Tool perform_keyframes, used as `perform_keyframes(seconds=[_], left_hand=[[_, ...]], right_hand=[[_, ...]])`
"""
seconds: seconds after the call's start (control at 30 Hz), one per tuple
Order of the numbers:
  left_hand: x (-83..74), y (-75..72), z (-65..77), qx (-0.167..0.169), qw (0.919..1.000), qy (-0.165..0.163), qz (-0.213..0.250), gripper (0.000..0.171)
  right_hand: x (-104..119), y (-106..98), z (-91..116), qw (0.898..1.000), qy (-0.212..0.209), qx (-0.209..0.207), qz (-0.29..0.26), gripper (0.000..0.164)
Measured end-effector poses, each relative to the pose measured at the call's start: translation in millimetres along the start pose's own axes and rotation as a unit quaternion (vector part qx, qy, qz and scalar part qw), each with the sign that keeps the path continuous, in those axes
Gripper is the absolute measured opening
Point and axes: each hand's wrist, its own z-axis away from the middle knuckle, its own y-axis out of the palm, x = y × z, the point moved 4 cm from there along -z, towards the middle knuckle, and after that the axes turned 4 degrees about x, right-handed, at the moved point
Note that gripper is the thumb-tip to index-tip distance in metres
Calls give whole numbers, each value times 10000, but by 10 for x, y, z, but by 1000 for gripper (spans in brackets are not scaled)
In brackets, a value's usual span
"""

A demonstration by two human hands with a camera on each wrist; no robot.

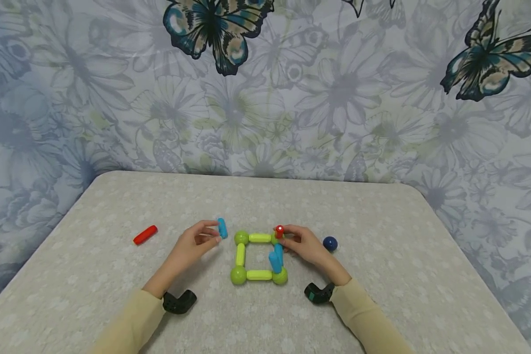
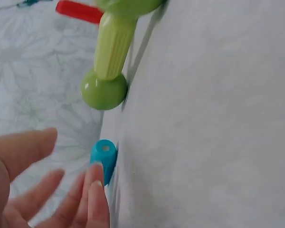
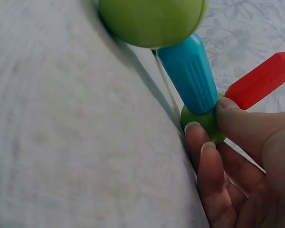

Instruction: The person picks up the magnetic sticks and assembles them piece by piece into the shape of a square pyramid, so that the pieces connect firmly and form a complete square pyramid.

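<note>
Right-wrist view: R hand (image 1: 304, 244) thumb + fingers pinch far-right green ball (image 3: 212, 126), red rod (image 3: 261, 80) up off it; L hand (image 1: 195, 242) loose, fingertips at single blue rod (image 1: 222, 228), thumb apart. Done, I'd judge: 4-ball square frame (image 1: 259, 238), sides closed, extra blue piece (image 1: 274, 263) nr corner, join unclear. Left over: that blue rod, 2nd red rod (image 1: 145, 235), navy ball (image 1: 330, 244), unattached

wall (image 1: 407, 140): grey flowers (image 1: 341, 91), dark butterflies (image 1: 211, 24) | tabletop (image 1: 380, 236): beige, faintly patterned
</note>
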Motion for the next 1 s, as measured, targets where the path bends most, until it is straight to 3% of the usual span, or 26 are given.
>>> perform_keyframes(seconds=[0.1, 0.2, 0.37, 0.5, 0.73, 0.87, 1.0], left_hand=[[51, -36, -150, -105, 9984, -526, -151, 55], [51, -36, -289, -70, 9955, -749, -576, 61], [35, -24, -390, -112, 9889, -710, -1303, 53], [24, -11, -365, -174, 9896, -539, -1324, 46], [-28, 36, -253, -245, 9964, -56, -806, 47], [-95, 95, -124, 67, 9996, 63, 266, 47], [-198, 231, 21, 672, 9894, 161, 1278, 47]], right_hand=[[-14, -3, 18, 9999, 20, 30, -111, 35], [87, -3, 55, 9997, -26, 41, -226, 35], [289, 10, 101, 9997, -153, 40, -169, 34], [338, 11, 107, 9997, -205, 38, -93, 34], [314, -3, 109, 10000, -79, -10, -41, 34], [301, 0, 109, 10000, -46, -17, -59, 34], [296, -7, 100, 10000, -70, -38, -55, 34]])
